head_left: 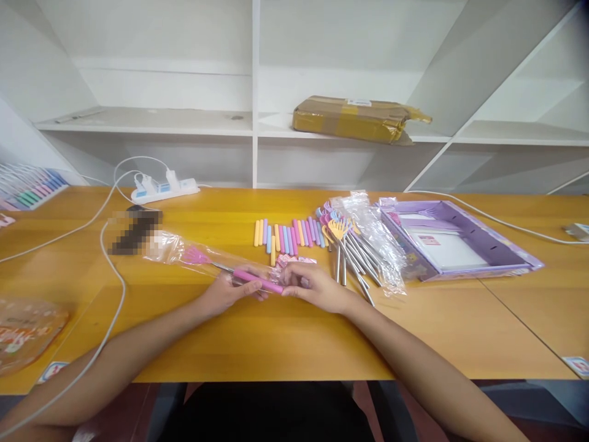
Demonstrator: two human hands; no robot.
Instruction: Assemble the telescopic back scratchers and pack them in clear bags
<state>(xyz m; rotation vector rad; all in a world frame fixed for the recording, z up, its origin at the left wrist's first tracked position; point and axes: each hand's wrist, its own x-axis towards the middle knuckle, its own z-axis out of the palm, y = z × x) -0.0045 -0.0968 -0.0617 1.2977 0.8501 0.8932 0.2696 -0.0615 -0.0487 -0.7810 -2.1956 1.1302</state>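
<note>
Left hand (225, 293) and right hand (313, 285) pinch one pink-handled back scratcher (255, 280), head in its clear sleeve (184, 252); loose coloured grips (288, 236) and bare scratchers (347, 255) wait at 1 o'clock.

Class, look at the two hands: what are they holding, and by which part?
Both hands, left hand and right hand, hold one pink-handled fork by its pink handle; its head lies inside a clear plastic sleeve.

Box (483, 242) right of sleeves (288, 236), power strip (163, 187) behind

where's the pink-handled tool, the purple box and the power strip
pink-handled tool (257, 281): head view, on its pink grip
purple box (494, 242): head view, on its right wall
power strip (163, 189): head view, on its white body
</note>
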